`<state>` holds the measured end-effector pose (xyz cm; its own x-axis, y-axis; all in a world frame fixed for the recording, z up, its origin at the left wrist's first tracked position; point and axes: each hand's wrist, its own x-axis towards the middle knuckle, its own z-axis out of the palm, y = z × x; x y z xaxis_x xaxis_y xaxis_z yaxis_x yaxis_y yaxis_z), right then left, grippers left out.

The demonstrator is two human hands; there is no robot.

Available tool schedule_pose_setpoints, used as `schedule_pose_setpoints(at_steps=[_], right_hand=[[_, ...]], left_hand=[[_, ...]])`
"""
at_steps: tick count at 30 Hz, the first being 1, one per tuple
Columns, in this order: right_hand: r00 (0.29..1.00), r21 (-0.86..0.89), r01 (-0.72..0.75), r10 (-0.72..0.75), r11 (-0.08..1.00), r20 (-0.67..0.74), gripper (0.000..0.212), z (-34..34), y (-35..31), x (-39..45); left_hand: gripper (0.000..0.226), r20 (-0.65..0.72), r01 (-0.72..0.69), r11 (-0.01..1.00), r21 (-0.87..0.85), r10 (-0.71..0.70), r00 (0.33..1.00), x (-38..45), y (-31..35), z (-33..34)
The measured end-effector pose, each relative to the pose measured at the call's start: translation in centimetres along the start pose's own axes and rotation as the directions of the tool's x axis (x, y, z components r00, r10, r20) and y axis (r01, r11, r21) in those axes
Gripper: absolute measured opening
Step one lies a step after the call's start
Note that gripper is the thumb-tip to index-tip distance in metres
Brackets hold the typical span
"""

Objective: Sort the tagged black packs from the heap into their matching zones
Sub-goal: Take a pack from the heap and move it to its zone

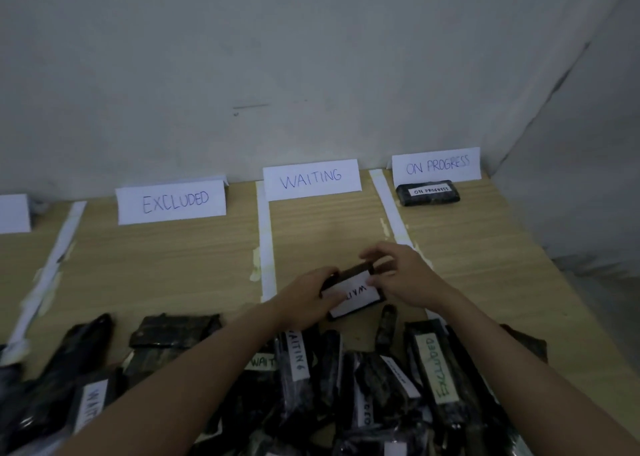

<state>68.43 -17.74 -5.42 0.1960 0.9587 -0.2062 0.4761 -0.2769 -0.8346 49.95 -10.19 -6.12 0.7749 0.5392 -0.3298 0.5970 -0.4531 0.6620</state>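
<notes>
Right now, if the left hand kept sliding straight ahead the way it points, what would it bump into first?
The left hand already grips the held pack, so that comes first. Beyond it lies bare table in the middle zone, then probably the WAITING sign, though depth is hard to judge.

The pack (353,291) in the grip of both hands is black, with a white tag lettered in dark ink. Beyond the grip, the bench (166,261) is pale tan with a fine straight wood grain, crossed by white tape strips (266,241) whose edges show yellowish patches. Farther beyond stand white paper signs — EXCLUDED (172,202) and WAITING (311,179) in blue pen, ON PROGRESS (437,166) in fainter blue. Below that last sign lies a black pack (428,193) with a white label printed in black. Nearer than the grip, the heap (311,386) is glossy black, its tags white with dark lettering — one tag (434,369) is pale cream with green letters. The wall (311,57) is dull grey.
</notes>
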Motion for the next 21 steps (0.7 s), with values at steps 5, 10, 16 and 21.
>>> schedule_pose_setpoints(at_steps=[5, 10, 16, 21], right_hand=[[0.910, 0.050, 0.115, -0.085, 0.992, -0.405, 0.040, 3.2, -4.4, 0.4], [0.903, 0.186, -0.070, 0.141, 0.980, -0.405, 0.063, 7.3, -8.4, 1.2], [0.957, 0.194, 0.009, 0.048, 0.981, -0.286, 0.053, 9.2, -10.5, 3.5], [0.981, -0.029, 0.107, -0.110, 0.994, -0.157, 0.047, 8.3, -10.3, 7.0]], left_hand=[[0.027, -0.238, 0.011, 0.956, -0.294, -0.084, 0.968, -1.7, -0.4, -1.4], [0.026, -0.463, -0.078, 0.828, -0.556, -0.230, 0.856, -3.1, -1.1, -2.7], [0.038, -0.489, -0.114, 0.789, -0.603, -0.254, 0.835, -3.8, -3.3, -3.6], [0.057, -0.373, -0.036, 0.835, -0.548, -0.206, 0.905, -3.6, -5.7, -4.7]])
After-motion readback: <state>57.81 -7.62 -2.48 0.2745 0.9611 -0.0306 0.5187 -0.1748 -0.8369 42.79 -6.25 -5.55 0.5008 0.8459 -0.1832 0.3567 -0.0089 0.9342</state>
